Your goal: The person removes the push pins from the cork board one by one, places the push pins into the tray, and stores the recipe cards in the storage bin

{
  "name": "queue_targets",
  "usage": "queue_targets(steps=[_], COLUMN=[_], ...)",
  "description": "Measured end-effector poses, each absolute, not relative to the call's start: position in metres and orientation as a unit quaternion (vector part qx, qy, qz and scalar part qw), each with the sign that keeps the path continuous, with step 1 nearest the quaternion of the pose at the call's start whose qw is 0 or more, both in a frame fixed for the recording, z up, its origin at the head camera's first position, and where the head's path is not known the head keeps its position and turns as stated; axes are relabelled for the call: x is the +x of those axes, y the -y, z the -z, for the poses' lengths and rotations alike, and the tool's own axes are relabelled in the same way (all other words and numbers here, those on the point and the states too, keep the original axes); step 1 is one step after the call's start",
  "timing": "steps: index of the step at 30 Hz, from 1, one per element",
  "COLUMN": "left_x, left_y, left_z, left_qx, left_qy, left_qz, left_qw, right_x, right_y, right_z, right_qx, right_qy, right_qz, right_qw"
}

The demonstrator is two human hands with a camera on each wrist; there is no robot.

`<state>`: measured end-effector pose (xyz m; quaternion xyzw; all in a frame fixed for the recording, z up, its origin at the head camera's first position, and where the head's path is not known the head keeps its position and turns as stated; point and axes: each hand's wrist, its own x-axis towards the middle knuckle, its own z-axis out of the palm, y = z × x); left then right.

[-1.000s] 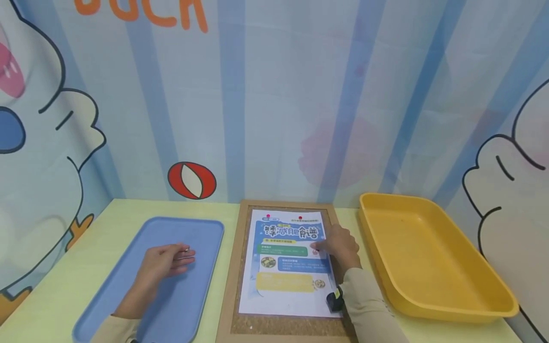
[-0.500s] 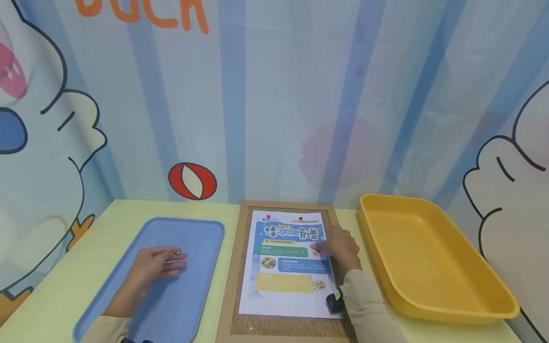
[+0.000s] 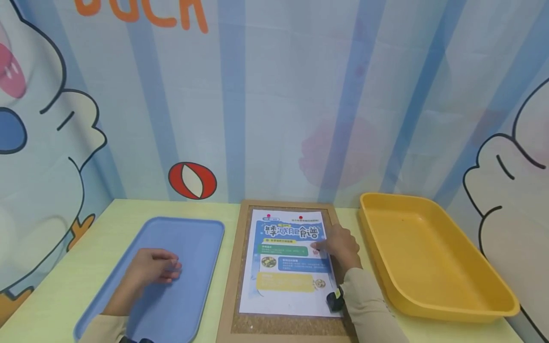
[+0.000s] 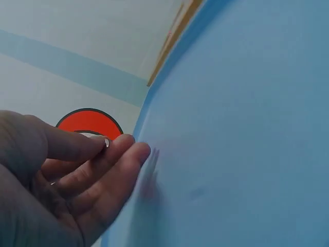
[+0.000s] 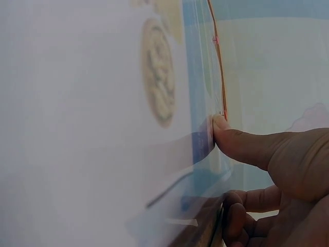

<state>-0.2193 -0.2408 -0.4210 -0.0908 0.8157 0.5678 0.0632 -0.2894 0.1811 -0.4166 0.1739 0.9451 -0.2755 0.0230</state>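
A wood-framed corkboard [image 3: 296, 326] lies in the middle of the table, bearing a printed sheet [image 3: 274, 302]. Two red pushpins [image 3: 269, 216] sit along the sheet's top edge. My right hand [image 3: 341, 247] grips the board's right side, its thumb [image 5: 241, 144] pressing on the sheet and its fingers [image 5: 257, 198] curled at the frame's outer side. Above the blue tray [image 3: 193, 228], my left hand [image 3: 152, 267] pinches a tiny shiny bit [image 4: 107, 143] between thumb and finger. Mostly hidden by the fingertips, that bit is too small to name.
A deep yellow tray [image 3: 429, 252] stands to the right of the corkboard. The pale yellow table [image 3: 124, 209] ends at a striped cartoon backdrop [image 3: 274, 95] behind.
My left hand has shifted left and slightly nearer over the blue tray, its fingers drawing in more. My right hand and the corkboard have stayed put.
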Motion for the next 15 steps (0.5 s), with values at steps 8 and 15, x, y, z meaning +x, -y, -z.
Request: queue_targets(steps=[8,15], left_x=[-0.2163,-0.2130], left_y=[0.2339,0.2313], left_z=[0.4182,0.4231], left_qx=[-0.058,-0.025], left_qy=[-0.909,-0.936], left_qz=[-0.412,-0.350], left_qw=[0.028,-0.002], right_x=[-0.2900,-0.2885], right_y=[-0.1828,-0.1830], right_z=[0.4165,0.4168], right_qx=[0.156,0.154], right_qy=[-0.950,-0.949], right_qz=[0.269,0.273], right_qw=[0.017,0.014])
